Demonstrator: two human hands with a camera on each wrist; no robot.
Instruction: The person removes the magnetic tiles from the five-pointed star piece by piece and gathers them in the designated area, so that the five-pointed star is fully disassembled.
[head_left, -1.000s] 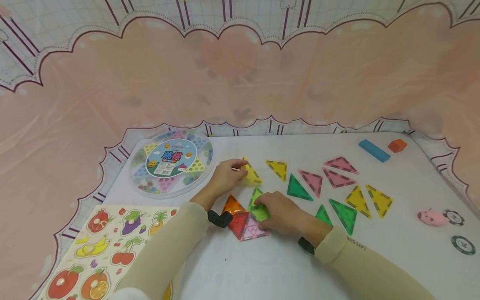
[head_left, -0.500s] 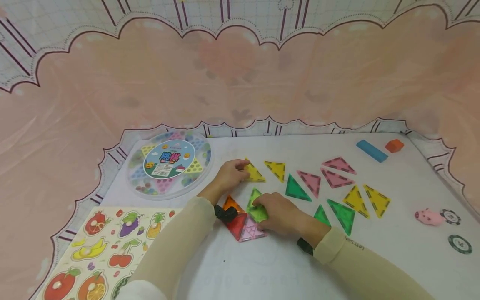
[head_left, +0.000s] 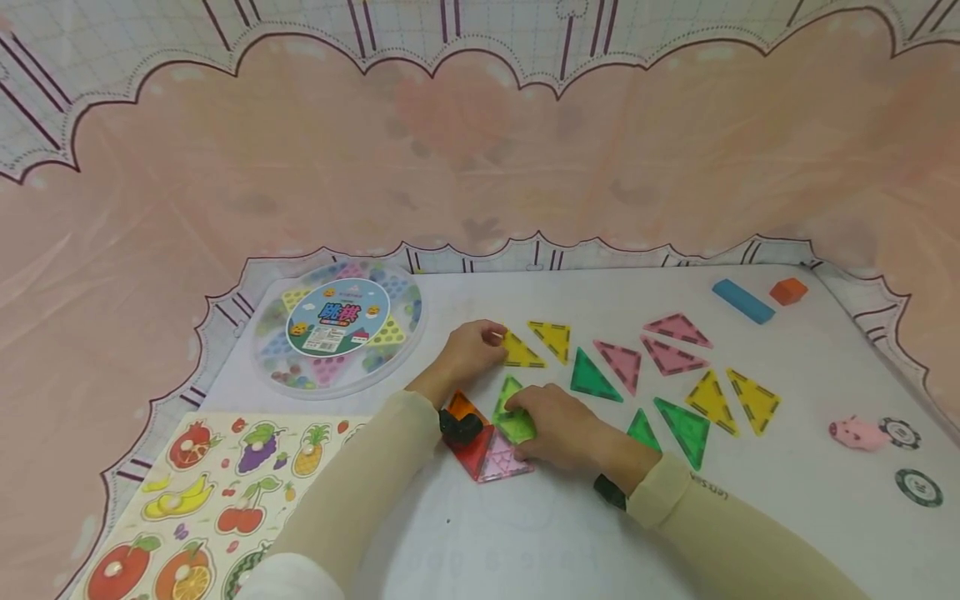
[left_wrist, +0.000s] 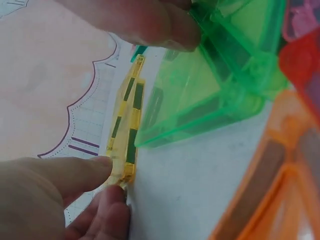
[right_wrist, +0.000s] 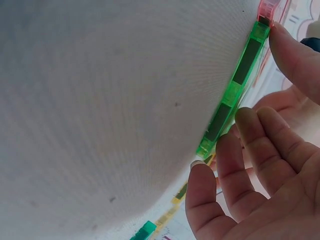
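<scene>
My left hand (head_left: 474, 346) pinches the left corner of a yellow triangle magnetic tile (head_left: 522, 351) between thumb and fingers; in the left wrist view the yellow tile (left_wrist: 125, 120) is seen nearly edge-on. My right hand (head_left: 558, 425) grips a light green triangle tile (head_left: 513, 408), thumb at its near end and fingers at its far side. Against that green tile lie a pink tile (head_left: 504, 460), a red tile (head_left: 476, 454) and an orange tile (head_left: 467, 408), partly covered by the left wrist camera. A second yellow tile (head_left: 553, 340) lies just right of the pinched one.
Loose green (head_left: 594, 377), pink (head_left: 621, 363) and yellow (head_left: 754, 400) triangle tiles spread to the right. Farther right are a blue block (head_left: 743, 301), an orange block (head_left: 789, 291), a pig figure (head_left: 857, 434) and chips. A round game box (head_left: 341, 329) and fruit board (head_left: 213, 500) sit left.
My left hand has slid the yellow tile rightward, closer to the second yellow one. The right hand has stayed on the light green tile.
</scene>
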